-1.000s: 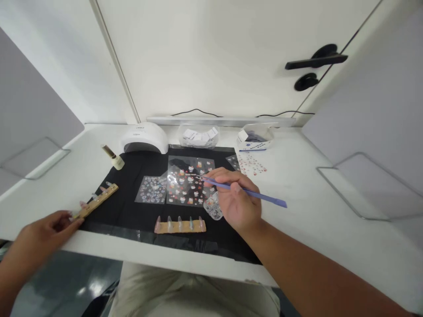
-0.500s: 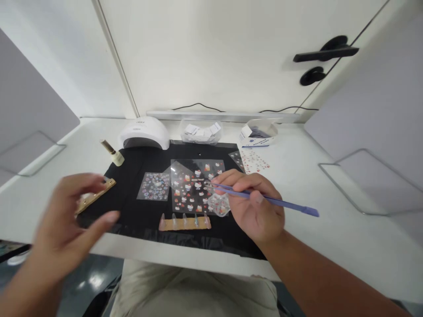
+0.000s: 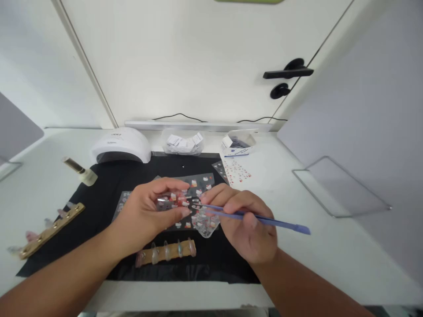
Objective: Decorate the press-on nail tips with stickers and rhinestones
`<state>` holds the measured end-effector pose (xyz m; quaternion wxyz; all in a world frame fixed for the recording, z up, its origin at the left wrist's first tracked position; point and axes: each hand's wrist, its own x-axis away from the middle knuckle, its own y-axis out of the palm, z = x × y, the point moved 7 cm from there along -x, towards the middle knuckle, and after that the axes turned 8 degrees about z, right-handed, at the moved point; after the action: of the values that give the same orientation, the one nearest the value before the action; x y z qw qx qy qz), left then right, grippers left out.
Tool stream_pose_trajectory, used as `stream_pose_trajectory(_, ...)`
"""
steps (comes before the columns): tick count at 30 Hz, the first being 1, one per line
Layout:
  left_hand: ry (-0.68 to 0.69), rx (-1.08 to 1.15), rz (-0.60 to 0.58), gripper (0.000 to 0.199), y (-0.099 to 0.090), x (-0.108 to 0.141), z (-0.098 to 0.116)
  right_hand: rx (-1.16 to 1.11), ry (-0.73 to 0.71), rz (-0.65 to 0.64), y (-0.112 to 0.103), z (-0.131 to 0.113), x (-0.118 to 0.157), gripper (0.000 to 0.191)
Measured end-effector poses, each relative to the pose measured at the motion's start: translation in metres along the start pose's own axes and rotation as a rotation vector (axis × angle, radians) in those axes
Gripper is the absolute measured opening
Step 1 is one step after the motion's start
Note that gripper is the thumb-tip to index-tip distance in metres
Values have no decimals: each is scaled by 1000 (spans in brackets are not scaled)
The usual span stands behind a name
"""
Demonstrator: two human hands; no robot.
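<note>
The right hand (image 3: 249,235) pinches the tweezers (image 3: 287,226) over the sheet (image 3: 208,178), tips near the left hand (image 3: 140,215). Its thumb and fingers curl with a gap between; I cannot tell whether they hold anything. A slip of either hand could jab a fingertip, while a low right hand might knock the clear case (image 3: 206,229) beneath.

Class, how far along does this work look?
Looks done: nail tips mounted on two strips. In hand: the right hand holds purple tweezers beside the left hand, whose hold is unclear. Likely left: applying motifs from the sticker sheet; tip finishes aren't clear.
</note>
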<state>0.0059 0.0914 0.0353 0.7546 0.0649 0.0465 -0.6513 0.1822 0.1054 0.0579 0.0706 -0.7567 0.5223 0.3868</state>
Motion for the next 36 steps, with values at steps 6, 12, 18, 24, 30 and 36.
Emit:
stream_pose_trajectory(6,17,-58,-6,25,-8,0,-8,68,-4,-60,4,-2,1,25)
stream_pose_trajectory(12,242,-313,-20,25,-15,0,5,104,72,-79,7,4,4,25)
stream_pose_trajectory(18,352,-385,-118,36,-9,6,9,54,100,-68,10,8,3,25)
stream_pose_trajectory(24,370,-298,-208,36,-2,10,10,66,91,-64,11,8,3,26)
stream_pose_trajectory(30,283,-263,-246,28,-4,11,9,50,105,-56,11,8,5,27)
stream_pose_trajectory(36,81,-96,-229,23,-10,3,-1,82,121,-133,14,2,6,27)
